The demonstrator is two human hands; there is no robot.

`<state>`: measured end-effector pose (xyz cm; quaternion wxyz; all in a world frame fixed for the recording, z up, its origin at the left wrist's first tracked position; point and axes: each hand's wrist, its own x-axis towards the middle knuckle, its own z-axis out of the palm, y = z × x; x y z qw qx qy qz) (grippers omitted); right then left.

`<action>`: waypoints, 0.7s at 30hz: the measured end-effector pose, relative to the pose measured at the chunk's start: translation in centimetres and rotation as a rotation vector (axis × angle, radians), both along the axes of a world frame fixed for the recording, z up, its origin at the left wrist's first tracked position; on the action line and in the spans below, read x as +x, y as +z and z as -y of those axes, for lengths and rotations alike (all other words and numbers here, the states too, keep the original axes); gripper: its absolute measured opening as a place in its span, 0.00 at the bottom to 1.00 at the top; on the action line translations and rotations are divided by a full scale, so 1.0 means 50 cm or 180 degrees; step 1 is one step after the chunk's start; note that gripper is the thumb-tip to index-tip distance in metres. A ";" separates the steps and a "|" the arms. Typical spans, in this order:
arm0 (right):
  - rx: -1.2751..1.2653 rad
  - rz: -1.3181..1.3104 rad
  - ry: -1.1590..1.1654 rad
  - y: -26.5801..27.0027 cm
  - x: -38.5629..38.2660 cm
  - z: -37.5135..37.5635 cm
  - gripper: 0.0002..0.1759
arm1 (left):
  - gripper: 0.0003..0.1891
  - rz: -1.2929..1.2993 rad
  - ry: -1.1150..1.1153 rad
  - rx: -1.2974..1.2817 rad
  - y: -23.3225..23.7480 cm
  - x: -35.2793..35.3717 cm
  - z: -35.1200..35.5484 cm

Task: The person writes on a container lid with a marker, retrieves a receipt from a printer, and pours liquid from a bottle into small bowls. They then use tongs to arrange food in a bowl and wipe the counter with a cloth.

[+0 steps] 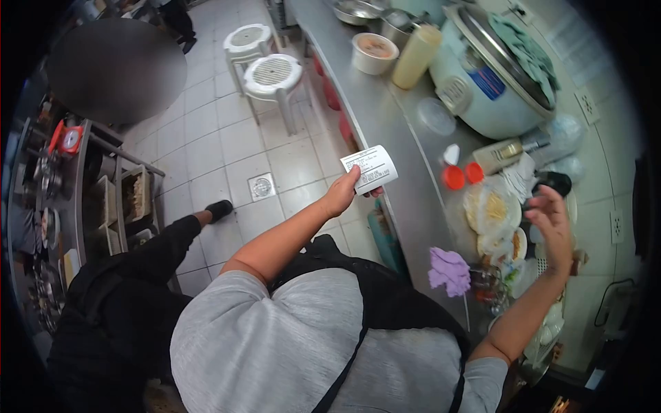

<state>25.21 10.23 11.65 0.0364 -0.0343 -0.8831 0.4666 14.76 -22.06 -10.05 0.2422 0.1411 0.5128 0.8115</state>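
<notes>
A white printed paper slip [370, 167] is pinched in my left hand [344, 191], over the front edge of the steel counter [407, 199]. The thumb lies on top of the slip and the other fingers are beneath it. My right hand [553, 224] is raised over the right part of the counter, its fingers bent and apart, beside a black object [553, 184] that it partly overlaps. Whether the fingertips touch that object is unclear. Just left of this hand lies a clear plastic bag with yellow food [492, 208].
A large rice cooker [489, 89], a squeeze bottle [417, 57], a white tub [374, 54], red caps [453, 177] and a purple cloth [449, 271] are on the counter. White stools [273, 74] stand on the tiled floor. A person in black [117, 303] is close at left.
</notes>
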 end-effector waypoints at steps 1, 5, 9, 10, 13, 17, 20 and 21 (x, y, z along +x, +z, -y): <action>-0.0113 0.0127 0.0179 -0.029 -0.034 0.055 0.23 | 0.26 -0.0003 -0.0062 -0.0033 0.014 -0.006 0.050; -0.1291 0.0740 0.0825 -0.185 -0.188 0.324 0.18 | 0.28 -0.0230 0.0072 -0.0166 0.046 -0.023 0.253; -0.1827 0.2140 0.1525 -0.312 -0.326 0.647 0.22 | 0.25 -0.0284 0.0157 -0.0873 0.069 -0.024 0.444; -0.2064 0.2169 0.1576 -0.337 -0.348 0.723 0.22 | 0.24 -0.0229 0.0112 -0.0793 0.064 -0.027 0.486; -0.2432 0.1768 0.1927 -0.349 -0.389 0.916 0.14 | 0.24 -0.0069 0.0142 -0.1531 0.045 -0.034 0.598; -0.2359 0.1277 0.2296 -0.332 -0.447 1.088 0.10 | 0.19 0.0480 0.1114 -0.0696 0.040 -0.045 0.716; -0.2239 0.1228 0.2629 -0.342 -0.515 1.176 0.09 | 0.20 0.0730 0.1639 -0.0623 0.053 -0.081 0.781; -0.2385 0.1247 0.2652 -0.342 -0.537 1.208 0.09 | 0.21 0.0778 0.1724 -0.0626 0.052 -0.098 0.812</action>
